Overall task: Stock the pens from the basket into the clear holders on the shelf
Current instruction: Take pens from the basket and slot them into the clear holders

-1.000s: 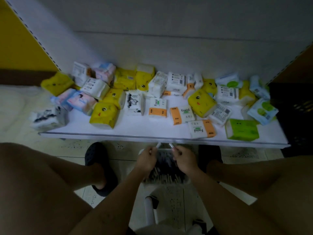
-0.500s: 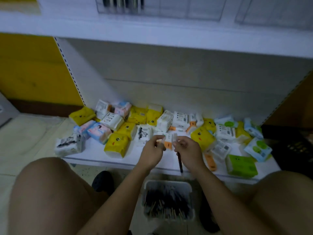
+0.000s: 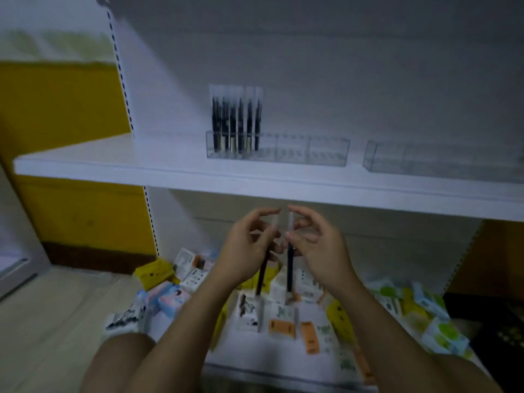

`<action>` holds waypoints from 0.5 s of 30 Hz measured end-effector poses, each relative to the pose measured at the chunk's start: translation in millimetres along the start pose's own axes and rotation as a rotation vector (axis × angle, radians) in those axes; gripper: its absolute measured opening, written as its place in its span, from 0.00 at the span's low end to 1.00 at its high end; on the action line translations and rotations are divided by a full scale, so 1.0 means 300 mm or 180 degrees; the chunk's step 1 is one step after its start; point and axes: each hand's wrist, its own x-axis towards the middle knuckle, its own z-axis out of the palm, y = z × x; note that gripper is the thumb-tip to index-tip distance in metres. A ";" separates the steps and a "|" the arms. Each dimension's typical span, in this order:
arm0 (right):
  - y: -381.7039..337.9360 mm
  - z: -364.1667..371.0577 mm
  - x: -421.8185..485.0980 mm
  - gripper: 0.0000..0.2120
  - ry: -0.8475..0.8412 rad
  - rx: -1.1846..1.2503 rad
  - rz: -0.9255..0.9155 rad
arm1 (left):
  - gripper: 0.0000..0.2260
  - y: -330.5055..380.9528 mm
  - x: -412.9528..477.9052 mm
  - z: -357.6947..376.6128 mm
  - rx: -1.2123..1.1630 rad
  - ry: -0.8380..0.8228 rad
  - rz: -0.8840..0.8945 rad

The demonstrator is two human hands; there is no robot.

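Currently left hand (image 3: 243, 251) pinches dark pen (image 3: 262, 275), clear-topped; right hand (image 3: 320, 248) pinches matching pen (image 3: 289, 268), both near-upright.

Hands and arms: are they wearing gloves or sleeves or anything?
No. The left hand and right hand are bare, with no gloves, and no ring, watch or bracelet shows. Both forearms are bare too; no sleeve comes into view.

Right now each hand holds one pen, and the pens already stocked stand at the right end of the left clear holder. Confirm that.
Wrong end. The head view shows the stocked pens standing at the left end of the left clear holder. The left hand does hold one pen, and the right hand another.
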 end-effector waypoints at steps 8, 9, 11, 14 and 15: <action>-0.283 -0.023 0.183 0.17 0.0076 0.0154 -0.0598 | 0.08 0.282 0.174 -0.105 0.0456 0.0220 0.0777; -0.307 -0.023 0.211 0.17 0.0079 0.0122 -0.0641 | 0.08 0.307 0.199 -0.119 0.0508 0.0235 0.0792; -0.345 -0.020 0.269 0.17 0.0087 0.0105 -0.0717 | 0.08 0.348 0.250 -0.146 0.0663 0.0302 0.0838; -0.381 -0.014 0.355 0.17 0.0162 0.0077 -0.0841 | 0.08 0.391 0.329 -0.187 0.0784 0.0473 0.0952; -0.389 -0.011 0.383 0.17 0.0213 0.0019 -0.0897 | 0.08 0.404 0.353 -0.199 0.0841 0.0517 0.1003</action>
